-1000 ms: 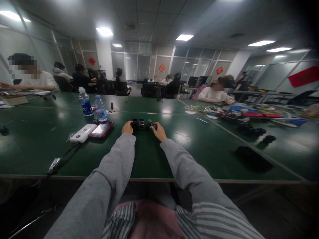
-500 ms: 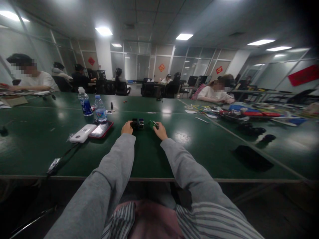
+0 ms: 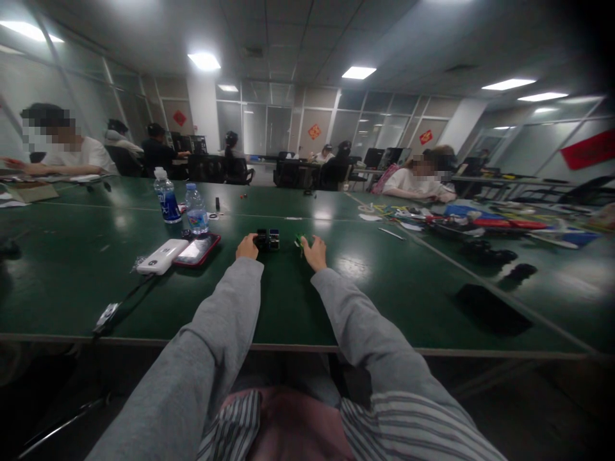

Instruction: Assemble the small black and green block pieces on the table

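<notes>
My left hand [image 3: 247,246] is closed around a small black block-like device [image 3: 261,239] on the green table. Against the device's right side sits a small piece with a blue top and silvery front [image 3: 273,239]. A short gap to the right, my right hand [image 3: 314,251] has its thumb and fingers apart. A small green piece [image 3: 298,241], like a circuit board, is at the thumb tip and partly hidden by the hand; its exact kind is too small to make out.
Left of my hands are a white device [image 3: 163,256] with a cable, a red-edged phone-like slab [image 3: 198,250] and two bottles [image 3: 196,210]. A black object [image 3: 492,308] lies right. Tools and cables [image 3: 480,221] pile up at far right, near a seated person.
My right hand's fingers have spread, and the hand has shifted slightly right; less of the green piece shows. My left hand still holds the black device. The whole view has shifted a little.
</notes>
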### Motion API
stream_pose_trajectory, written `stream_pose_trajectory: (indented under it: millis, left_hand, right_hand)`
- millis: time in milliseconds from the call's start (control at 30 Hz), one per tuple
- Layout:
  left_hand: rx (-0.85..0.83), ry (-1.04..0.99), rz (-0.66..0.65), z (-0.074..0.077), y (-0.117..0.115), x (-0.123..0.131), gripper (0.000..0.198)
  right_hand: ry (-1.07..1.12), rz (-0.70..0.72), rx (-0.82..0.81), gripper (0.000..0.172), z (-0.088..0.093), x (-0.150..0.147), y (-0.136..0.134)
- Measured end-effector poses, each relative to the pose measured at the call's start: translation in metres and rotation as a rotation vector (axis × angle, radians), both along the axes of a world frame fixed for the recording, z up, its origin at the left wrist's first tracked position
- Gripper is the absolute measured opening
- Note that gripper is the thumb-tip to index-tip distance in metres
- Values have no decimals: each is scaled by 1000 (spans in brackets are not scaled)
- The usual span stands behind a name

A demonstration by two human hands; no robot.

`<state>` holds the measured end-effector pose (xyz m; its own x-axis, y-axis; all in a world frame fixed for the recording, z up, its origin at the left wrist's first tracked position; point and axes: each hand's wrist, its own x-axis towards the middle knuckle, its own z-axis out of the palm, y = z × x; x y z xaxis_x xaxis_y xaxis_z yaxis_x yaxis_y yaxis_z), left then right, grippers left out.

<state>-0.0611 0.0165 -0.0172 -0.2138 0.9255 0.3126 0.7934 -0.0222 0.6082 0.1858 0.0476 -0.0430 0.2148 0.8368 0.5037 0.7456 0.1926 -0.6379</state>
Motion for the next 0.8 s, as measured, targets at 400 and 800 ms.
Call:
stream_pose_trajectory:
  millis: [400,800]
  left_hand:
    - [39,-11,-13,-4,4,-3,43]
    - [17,-12,-2,-3,1,-2,43]
  right_hand:
    - [-115,497,-207,53,21,36,-64]
    - [-71,-404,-86,77,63,365,-184]
